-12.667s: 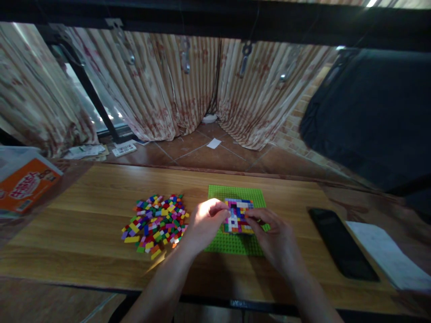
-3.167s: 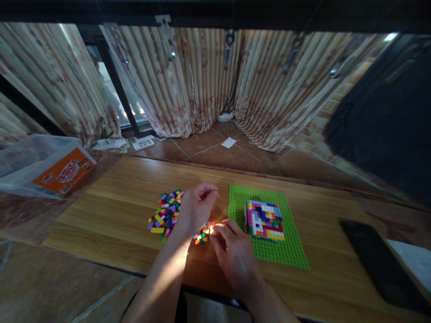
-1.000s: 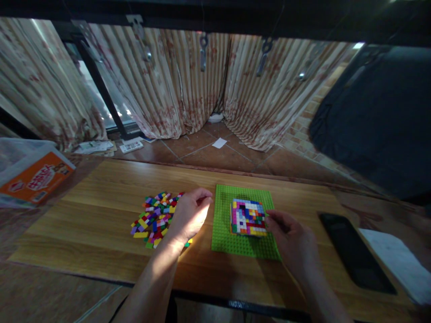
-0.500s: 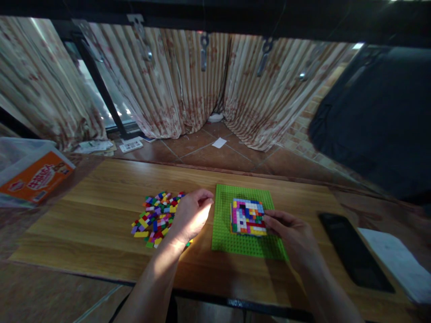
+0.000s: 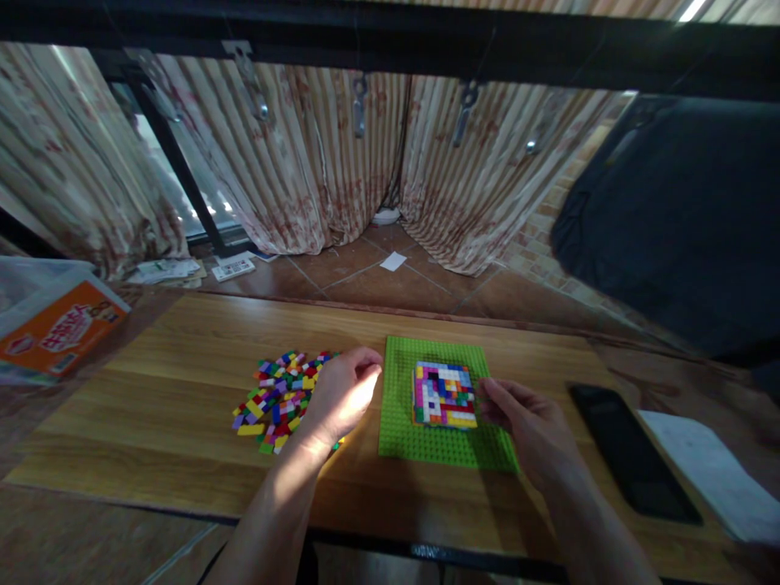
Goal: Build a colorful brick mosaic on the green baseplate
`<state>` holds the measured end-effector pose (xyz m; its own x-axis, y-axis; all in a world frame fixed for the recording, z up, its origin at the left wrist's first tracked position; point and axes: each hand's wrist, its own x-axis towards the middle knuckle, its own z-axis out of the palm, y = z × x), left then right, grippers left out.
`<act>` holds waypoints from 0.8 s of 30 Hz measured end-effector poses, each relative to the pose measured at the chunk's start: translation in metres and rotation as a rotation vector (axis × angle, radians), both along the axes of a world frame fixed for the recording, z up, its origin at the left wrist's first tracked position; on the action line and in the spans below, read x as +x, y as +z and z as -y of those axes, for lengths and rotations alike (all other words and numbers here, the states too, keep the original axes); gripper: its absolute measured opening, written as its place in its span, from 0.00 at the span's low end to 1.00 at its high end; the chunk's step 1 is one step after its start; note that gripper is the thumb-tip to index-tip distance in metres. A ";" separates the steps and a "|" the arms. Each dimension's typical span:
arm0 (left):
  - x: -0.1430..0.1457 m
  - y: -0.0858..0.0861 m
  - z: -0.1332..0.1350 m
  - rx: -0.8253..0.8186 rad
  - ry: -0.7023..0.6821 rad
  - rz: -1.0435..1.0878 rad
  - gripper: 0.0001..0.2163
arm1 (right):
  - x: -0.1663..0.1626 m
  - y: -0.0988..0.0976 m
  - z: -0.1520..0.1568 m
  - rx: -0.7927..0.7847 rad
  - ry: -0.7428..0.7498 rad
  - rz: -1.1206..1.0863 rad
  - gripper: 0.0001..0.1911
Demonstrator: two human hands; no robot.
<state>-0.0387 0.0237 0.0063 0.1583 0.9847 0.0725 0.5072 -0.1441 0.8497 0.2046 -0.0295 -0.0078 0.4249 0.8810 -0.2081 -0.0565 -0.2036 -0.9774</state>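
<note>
A square block model of many-coloured toy bricks stands on a green studded baseplate. Just right of the model is my right hand, thumb and fingertips drawn together above the plate's right part. A narrow gap seems to part the fingertips from the bricks. My left hand hovers by the baseplate's left edge with its fingers curled into a pinch. Anything inside either pinch is too small or hidden to make out. Loose toy bricks lie in a pile left of my left hand, which covers part of it.
The wooden table carries all of this. On its right lie a black flat device and a white paper sheet. A clear plastic tub with an orange label stands at the far left. Striped curtains hang behind.
My right hand has drawn slightly away from the model's right side. The left hand keeps its pinch near the baseplate. The whole view has shifted a little.
</note>
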 end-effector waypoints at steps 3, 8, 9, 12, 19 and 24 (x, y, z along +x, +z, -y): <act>-0.001 0.000 0.000 0.010 -0.008 -0.033 0.07 | 0.002 0.000 -0.001 0.054 -0.098 0.041 0.18; -0.004 0.003 0.000 0.049 0.000 -0.053 0.07 | -0.010 0.006 0.000 0.165 -0.140 0.184 0.14; -0.005 0.003 0.000 0.058 0.004 -0.053 0.07 | -0.016 0.008 0.002 0.204 -0.132 0.219 0.13; -0.009 0.005 0.000 0.084 0.036 -0.040 0.07 | -0.040 0.014 0.012 0.329 -0.020 0.363 0.09; -0.018 0.005 -0.002 0.135 0.066 -0.029 0.07 | -0.111 0.005 0.035 0.507 0.549 0.675 0.11; -0.022 0.002 -0.004 0.142 0.095 -0.033 0.07 | -0.132 -0.016 0.027 0.448 0.574 0.844 0.13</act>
<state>-0.0611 0.0280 0.0082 0.0692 0.9757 0.2081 0.5516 -0.2112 0.8069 0.0724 -0.0567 -0.0236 -0.2141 0.9153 0.3412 0.6501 0.3942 -0.6496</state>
